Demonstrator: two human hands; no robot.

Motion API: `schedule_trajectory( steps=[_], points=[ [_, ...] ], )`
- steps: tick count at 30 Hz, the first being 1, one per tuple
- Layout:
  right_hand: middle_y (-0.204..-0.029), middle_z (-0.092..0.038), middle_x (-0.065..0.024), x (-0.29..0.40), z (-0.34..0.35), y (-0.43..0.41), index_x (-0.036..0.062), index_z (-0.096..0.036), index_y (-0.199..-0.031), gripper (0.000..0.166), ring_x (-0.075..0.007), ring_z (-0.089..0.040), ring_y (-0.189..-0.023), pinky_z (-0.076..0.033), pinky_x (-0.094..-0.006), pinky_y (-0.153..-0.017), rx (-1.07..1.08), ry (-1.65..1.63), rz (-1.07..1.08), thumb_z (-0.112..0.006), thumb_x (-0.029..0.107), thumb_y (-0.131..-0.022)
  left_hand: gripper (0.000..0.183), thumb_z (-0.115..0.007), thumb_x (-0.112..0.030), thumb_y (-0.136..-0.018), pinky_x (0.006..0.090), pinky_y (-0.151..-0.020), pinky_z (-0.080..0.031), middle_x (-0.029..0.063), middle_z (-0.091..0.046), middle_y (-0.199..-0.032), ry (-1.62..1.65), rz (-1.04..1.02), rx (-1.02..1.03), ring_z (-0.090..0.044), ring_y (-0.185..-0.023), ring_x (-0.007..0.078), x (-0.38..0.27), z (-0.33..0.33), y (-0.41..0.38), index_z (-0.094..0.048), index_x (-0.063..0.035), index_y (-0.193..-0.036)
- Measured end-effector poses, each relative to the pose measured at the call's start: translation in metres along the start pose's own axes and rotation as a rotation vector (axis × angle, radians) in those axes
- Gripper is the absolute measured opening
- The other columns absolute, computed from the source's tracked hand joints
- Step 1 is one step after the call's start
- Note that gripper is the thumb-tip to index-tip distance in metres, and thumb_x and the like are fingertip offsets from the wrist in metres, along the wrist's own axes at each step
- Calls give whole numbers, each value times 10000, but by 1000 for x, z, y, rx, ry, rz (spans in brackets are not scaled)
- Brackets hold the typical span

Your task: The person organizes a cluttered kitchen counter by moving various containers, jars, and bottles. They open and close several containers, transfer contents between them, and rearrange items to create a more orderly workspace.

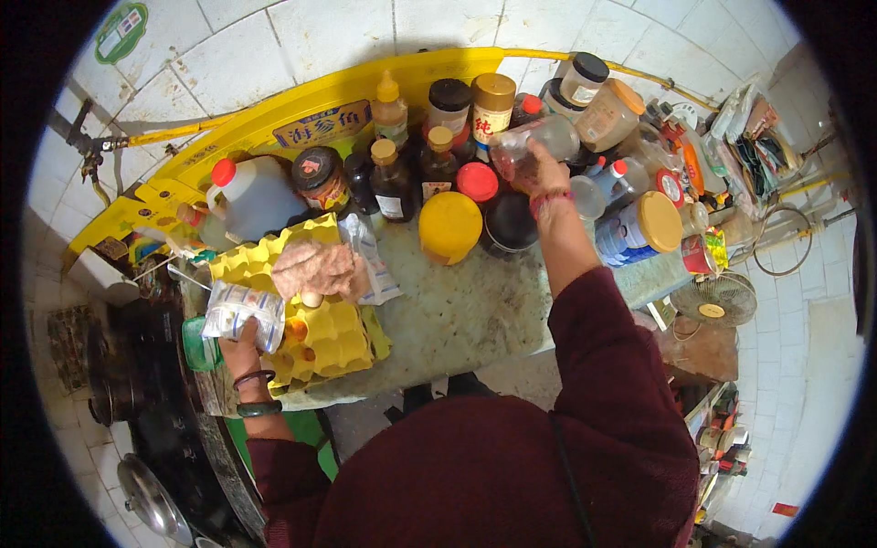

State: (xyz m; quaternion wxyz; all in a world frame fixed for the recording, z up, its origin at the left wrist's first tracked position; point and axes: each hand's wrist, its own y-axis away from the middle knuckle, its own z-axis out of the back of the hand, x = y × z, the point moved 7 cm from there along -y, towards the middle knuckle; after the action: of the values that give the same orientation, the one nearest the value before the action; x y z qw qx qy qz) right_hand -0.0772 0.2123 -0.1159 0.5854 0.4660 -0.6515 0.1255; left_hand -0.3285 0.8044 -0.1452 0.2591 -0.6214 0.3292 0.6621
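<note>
My left hand (241, 353) grips a white plastic packet (236, 308) with printed stripes, over the left side of a yellow egg tray (325, 335). A crumpled pink cloth (318, 268) lies on that tray, with one egg (312, 299) showing below it. Another white packet (370, 264) rests just right of the cloth. Farther back on the right, my right hand (549, 171) is around a tilted clear jar (514, 154) with some reddish contents at one end. Close below this jar stand a red-lidded jar (477, 181) and a dark round container (510, 222).
Bottles and jars crowd the back of the worn counter (445, 308), among them a yellow-lidded tub (450, 227) and a red-capped jug (257, 195). A blue-labelled can (637, 229) stands at the right. Beyond it is a fan (714, 299). A black stove (154, 383) adjoins the left side.
</note>
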Motion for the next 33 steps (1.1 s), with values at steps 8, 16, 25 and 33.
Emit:
schedule_trajectory(
  steps=[8,16,25,33],
  points=[
    [-1162,-531,-110,11,9,87,49,-285,-1371,772,-248,-538,-1073,-449,-369,-886,450,-166,330,-701,-8,-724,508,-673,-22,-782,334,-771,-517,113,-593,-1124,-36,55,9,-616,-933,230,-11,-12,5,-475,13,-1248],
    [-1298,-474,-64,26,13,141,81,-364,-1349,759,-231,-465,-1205,-378,-369,-1007,712,-168,425,-694,-84,-686,561,-726,-62,-748,323,-692,-526,108,-596,-1089,3,39,49,-607,-934,217,0,-4,-1,-463,16,-1237],
    [-1309,-461,-85,37,2,174,74,-344,-1339,777,-234,-454,-1215,-390,-383,-1003,765,-110,424,-717,-73,-674,570,-742,-100,-756,319,-699,-523,108,-580,-1120,-75,66,29,-591,-936,197,1,-2,0,-460,3,-1240],
    [-1282,-499,-75,20,1,178,62,-394,-1306,670,-194,-527,-1121,-481,-297,-867,785,-304,128,-652,-103,-710,483,-731,-102,-773,306,-641,-517,103,-622,-1033,-84,26,31,-615,-839,178,1,-1,0,-505,25,-1181]
  ],
)
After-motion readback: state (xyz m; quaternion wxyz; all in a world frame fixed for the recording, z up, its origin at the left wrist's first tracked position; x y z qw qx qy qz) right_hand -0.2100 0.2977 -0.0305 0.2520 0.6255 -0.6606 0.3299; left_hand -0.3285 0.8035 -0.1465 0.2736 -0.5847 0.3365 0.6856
